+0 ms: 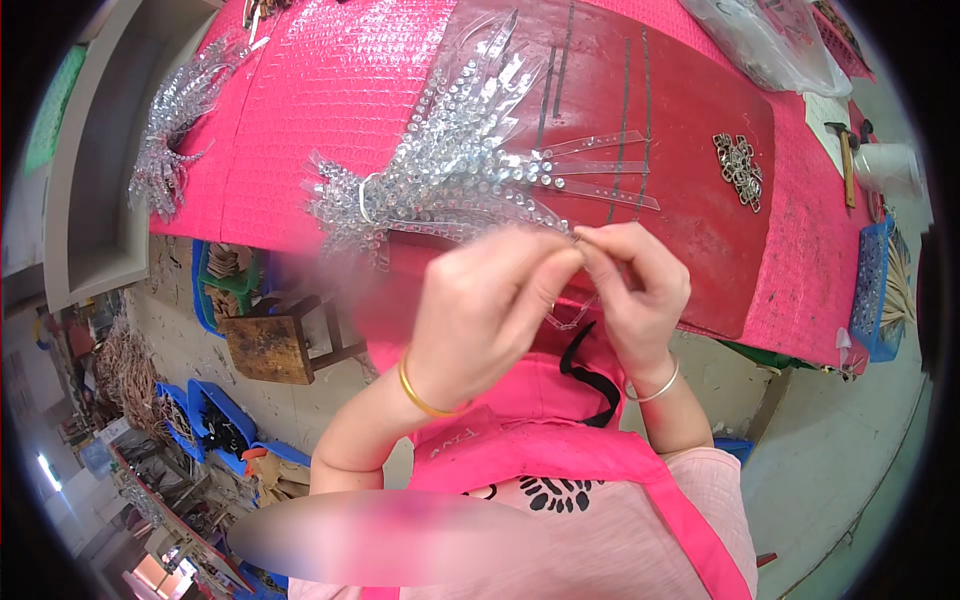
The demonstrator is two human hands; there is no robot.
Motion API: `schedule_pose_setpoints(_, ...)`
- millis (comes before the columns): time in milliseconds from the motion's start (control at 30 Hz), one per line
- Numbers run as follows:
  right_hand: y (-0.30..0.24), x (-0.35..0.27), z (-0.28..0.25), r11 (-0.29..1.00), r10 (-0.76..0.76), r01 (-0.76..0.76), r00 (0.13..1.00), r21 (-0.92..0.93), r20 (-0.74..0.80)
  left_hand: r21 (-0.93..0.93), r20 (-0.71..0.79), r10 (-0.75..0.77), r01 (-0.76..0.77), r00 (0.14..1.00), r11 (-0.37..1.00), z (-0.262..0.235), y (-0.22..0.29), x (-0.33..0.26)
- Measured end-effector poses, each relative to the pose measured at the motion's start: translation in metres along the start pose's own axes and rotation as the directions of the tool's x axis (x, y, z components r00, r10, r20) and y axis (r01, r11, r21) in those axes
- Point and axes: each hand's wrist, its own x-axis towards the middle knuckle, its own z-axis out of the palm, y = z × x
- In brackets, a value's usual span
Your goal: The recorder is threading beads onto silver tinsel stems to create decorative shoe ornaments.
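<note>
Many studded strips (pixel 440 150), metal buckles (pixel 740 168), hammer (pixel 849 170)

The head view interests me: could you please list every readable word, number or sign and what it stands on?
Pink apron: short pale lettering, which I won't copy out.
White paper: any writing is too small to read.
Elsewhere, I can read none.

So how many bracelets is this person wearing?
2: a gold bracelet around the left wrist and a silver bracelet around the right wrist. No others show.
</note>
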Motion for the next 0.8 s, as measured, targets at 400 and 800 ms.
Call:
schedule_pose_setpoints(400, 0.003, 0.004, 0.006, 0.141, 0.413, -0.386, 0.86, 0.912, 0.301, 0.029, 0.103, -0.075, 0.072, 0.992, 0.997, 0.004, -0.023, 0.019)
schedule_pose_setpoints(800, 0.004, 0.003, 0.013, 0.085, 0.476, -0.436, 0.808, 0.896, 0.348, -0.265, -0.045, -0.228, 0.208, 0.973, 0.941, 0.023, -0.021, 0.016)
